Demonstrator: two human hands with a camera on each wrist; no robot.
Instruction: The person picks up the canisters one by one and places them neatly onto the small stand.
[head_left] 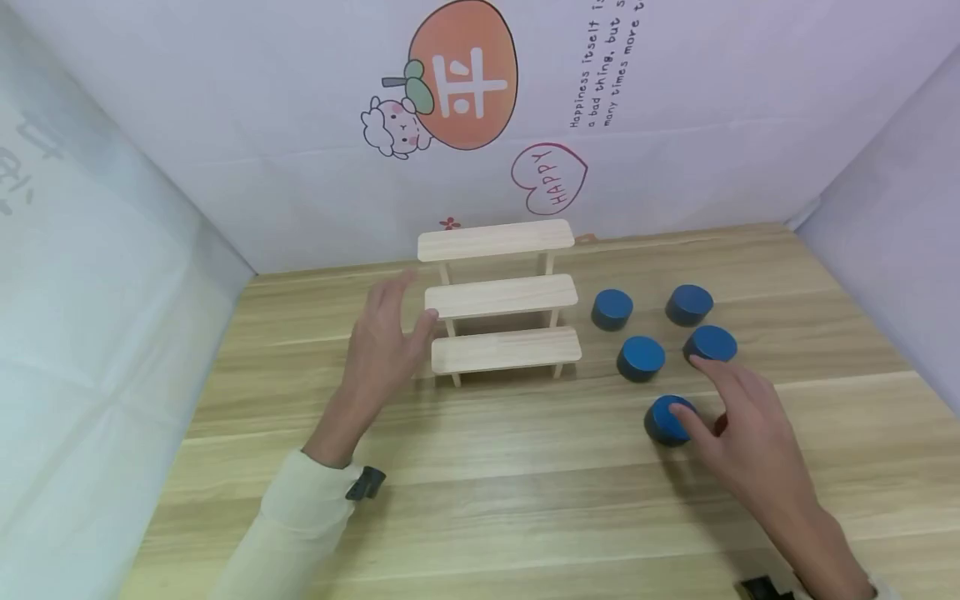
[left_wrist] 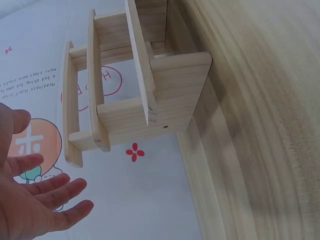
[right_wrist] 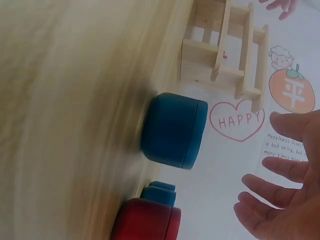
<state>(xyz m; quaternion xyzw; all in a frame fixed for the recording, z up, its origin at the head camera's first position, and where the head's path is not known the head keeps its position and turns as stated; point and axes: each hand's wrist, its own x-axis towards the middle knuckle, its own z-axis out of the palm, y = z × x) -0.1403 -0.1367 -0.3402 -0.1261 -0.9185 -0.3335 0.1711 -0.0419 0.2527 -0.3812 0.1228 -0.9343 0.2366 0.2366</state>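
A three-tier wooden rack [head_left: 504,296] stands at the back of the table. My left hand [head_left: 382,342] is at its left side, fingers spread and holding nothing; the left wrist view shows a gap between this hand [left_wrist: 35,195] and the rack [left_wrist: 175,85]. Several round blue containers stand right of the rack, among them a front one [head_left: 667,421] and a right one [head_left: 711,344]. Over these two hovers my right hand [head_left: 757,442], thumb and fingers apart, gripping nothing. The right wrist view shows a blue container [right_wrist: 172,130] and a red one [right_wrist: 145,220] beside that hand [right_wrist: 295,185].
White printed cloth [head_left: 300,183] hangs behind the wooden table [head_left: 487,467], and cloth walls rise at left and right. Other blue containers stand nearer the rack [head_left: 612,309], at the back [head_left: 688,305] and in the middle [head_left: 641,358].
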